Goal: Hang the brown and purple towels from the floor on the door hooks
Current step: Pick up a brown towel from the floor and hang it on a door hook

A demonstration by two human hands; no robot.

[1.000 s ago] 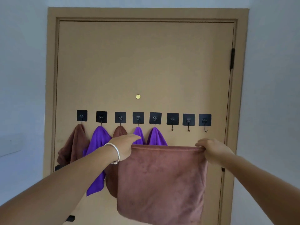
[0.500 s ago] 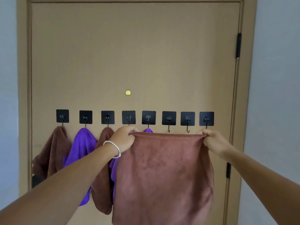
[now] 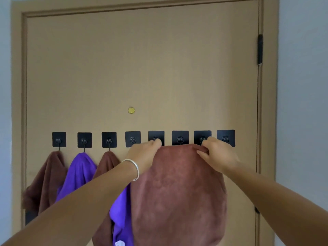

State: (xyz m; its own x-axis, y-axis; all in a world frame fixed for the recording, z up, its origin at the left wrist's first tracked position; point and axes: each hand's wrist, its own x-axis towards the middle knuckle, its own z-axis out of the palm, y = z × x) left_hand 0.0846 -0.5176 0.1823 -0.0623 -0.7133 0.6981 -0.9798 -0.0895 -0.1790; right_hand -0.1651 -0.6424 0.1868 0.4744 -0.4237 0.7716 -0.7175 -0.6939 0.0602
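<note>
A brown towel (image 3: pixel 179 189) hangs spread between both my hands, its top edge bunched up against the door just under the sixth black hook plate (image 3: pixel 180 137). My left hand (image 3: pixel 145 155), with a white bangle on the wrist, pinches the towel's upper left edge below the fifth hook plate (image 3: pixel 156 135). My right hand (image 3: pixel 216 155) grips the upper right edge below the seventh hook plate (image 3: pixel 202 136). Other towels hang on the left hooks: a brown one (image 3: pixel 48 176), a purple one (image 3: pixel 79 173), another brown one (image 3: pixel 108 162), and a purple one (image 3: pixel 120 213) partly hidden by my arm.
The tan door (image 3: pixel 142 68) fills the view, with a brass peephole (image 3: pixel 131 110) above the row of hooks. The eighth hook plate (image 3: pixel 226 137) at the far right shows above my right hand. A black hinge (image 3: pixel 260 48) sits on the door's right edge beside a grey wall (image 3: pixel 305 86).
Both hands have lifted the brown towel higher and drawn closer together, so its top edge now bunches at the hook row. The door looks nearer.
</note>
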